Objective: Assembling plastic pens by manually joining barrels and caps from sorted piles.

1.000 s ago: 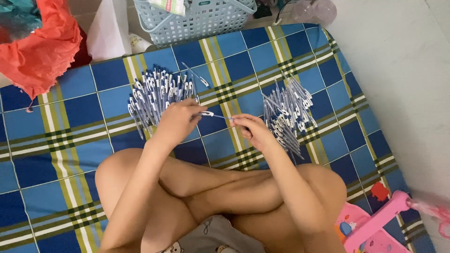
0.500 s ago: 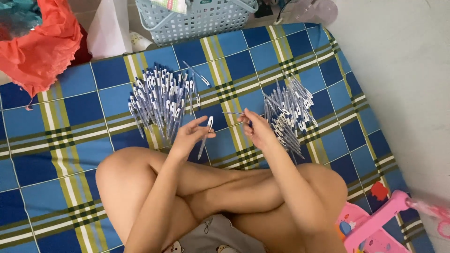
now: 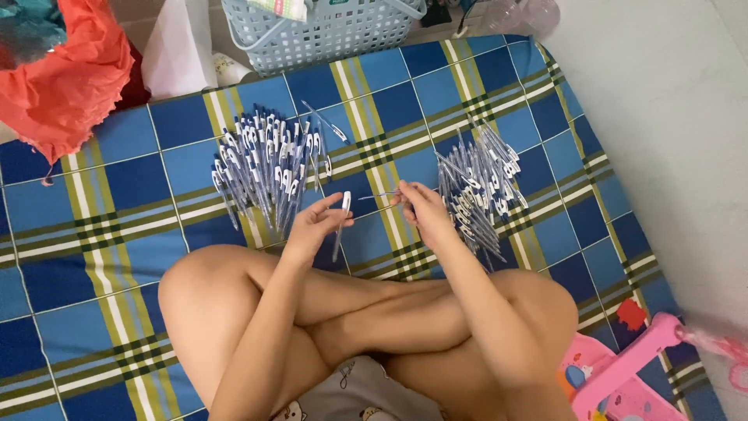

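I sit cross-legged on a blue, yellow and green checked mat. My left hand holds a white pen barrel upright between thumb and fingers. My right hand pinches a thin pen refill that points left toward the barrel. A pile of assembled blue and white pens lies just beyond my left hand. A second pile of clear pen parts lies to the right of my right hand.
A pale blue plastic basket stands at the mat's far edge. An orange cloth and a white bag lie at far left. A pink plastic toy sits at near right, beside the bare grey floor.
My left hand has drawn back from the left pile with a barrel, tilting it upright. My right hand has brought a refill from the right pile toward it.
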